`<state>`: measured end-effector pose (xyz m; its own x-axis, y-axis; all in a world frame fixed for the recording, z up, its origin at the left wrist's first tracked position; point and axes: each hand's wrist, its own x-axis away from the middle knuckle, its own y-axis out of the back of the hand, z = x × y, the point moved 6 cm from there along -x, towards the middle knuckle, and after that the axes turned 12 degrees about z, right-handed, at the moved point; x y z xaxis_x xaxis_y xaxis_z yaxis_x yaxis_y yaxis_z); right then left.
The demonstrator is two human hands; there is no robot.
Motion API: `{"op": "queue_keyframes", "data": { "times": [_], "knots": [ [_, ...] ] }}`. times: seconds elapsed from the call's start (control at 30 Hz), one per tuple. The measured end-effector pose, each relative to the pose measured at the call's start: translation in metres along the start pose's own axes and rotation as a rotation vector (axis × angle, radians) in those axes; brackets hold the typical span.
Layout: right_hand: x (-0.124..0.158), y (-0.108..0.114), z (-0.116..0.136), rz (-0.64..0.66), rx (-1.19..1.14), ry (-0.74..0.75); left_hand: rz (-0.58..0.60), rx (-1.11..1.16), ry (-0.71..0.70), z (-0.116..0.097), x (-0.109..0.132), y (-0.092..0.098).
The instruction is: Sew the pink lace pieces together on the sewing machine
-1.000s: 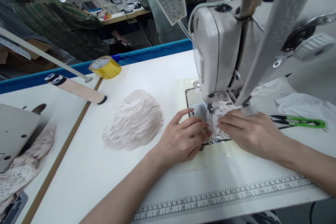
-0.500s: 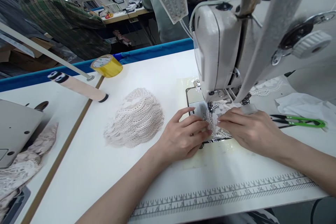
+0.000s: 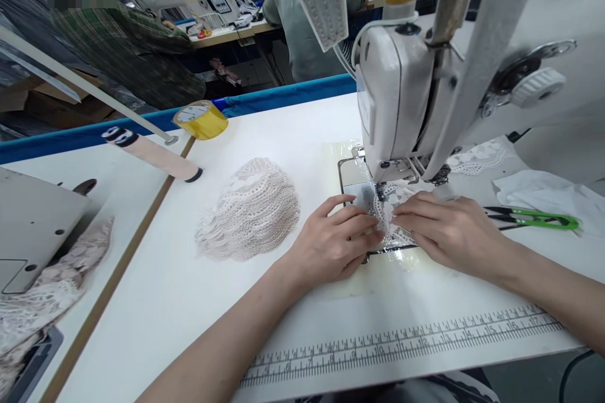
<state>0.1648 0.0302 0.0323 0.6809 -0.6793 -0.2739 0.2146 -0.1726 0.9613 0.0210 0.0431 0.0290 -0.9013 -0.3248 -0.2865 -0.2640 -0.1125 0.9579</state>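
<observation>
White lace lies on the needle plate under the presser foot of a sewing machine. On its left side, my left hand rests with fingers spread, its fingertips at the edge of the lace. My right hand pinches the lace from the right with bent fingers; its thumb is partly hidden. A stack of lace pieces sits on the white table to the left of my hands. More scalloped lace lies behind my right hand.
Green thread snips and white cloth lie to the right. A yellow tape roll and a pink roll are at the far left. A ruler strip runs along the front edge. Two people sit beyond the blue edge.
The view has shifted slightly, so the table and machine appear moved in the picture. Both hands keep nearly the same places on the lace.
</observation>
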Motion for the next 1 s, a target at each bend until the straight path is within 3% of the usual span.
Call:
{"op": "queue_keyframes", "data": {
  "times": [0.1, 0.23, 0.33, 0.47, 0.57, 0.63, 0.7, 0.8, 0.87, 1.0],
  "knots": [
    [0.001, -0.004, -0.005, 0.013, -0.024, -0.049, -0.002, 0.020, 0.002, 0.001, 0.001, -0.001],
    [0.002, -0.011, -0.018, 0.100, -0.003, -0.222, -0.007, 0.105, -0.005, -0.002, 0.001, 0.000],
    [0.000, -0.012, -0.023, 0.198, -0.204, -0.285, -0.043, 0.261, 0.038, -0.007, -0.001, 0.004],
    [-0.005, 0.000, -0.015, 0.282, -0.555, -0.256, -0.087, 0.389, 0.378, 0.003, 0.000, 0.003],
    [-0.003, 0.015, -0.003, 0.269, -0.624, -0.248, 0.007, 0.443, 0.524, 0.007, 0.001, -0.004],
    [0.004, 0.024, 0.006, 0.214, -0.627, -0.259, 0.062, 0.570, 0.463, 0.003, -0.002, -0.007],
    [0.016, 0.032, 0.016, 0.087, -0.592, -0.263, 0.085, 0.842, 0.369, -0.006, -0.006, -0.010],
    [0.038, 0.041, 0.036, -0.145, -0.484, -0.259, 0.065, 1.295, 0.294, -0.019, -0.011, -0.011],
    [0.051, 0.043, 0.050, -0.218, -0.472, -0.292, 0.026, 1.461, 0.275, -0.027, -0.014, -0.008],
    [0.069, 0.037, 0.064, -0.293, -0.816, -0.497, 0.047, 1.639, 0.227, -0.040, -0.015, -0.002]
  ]
}}
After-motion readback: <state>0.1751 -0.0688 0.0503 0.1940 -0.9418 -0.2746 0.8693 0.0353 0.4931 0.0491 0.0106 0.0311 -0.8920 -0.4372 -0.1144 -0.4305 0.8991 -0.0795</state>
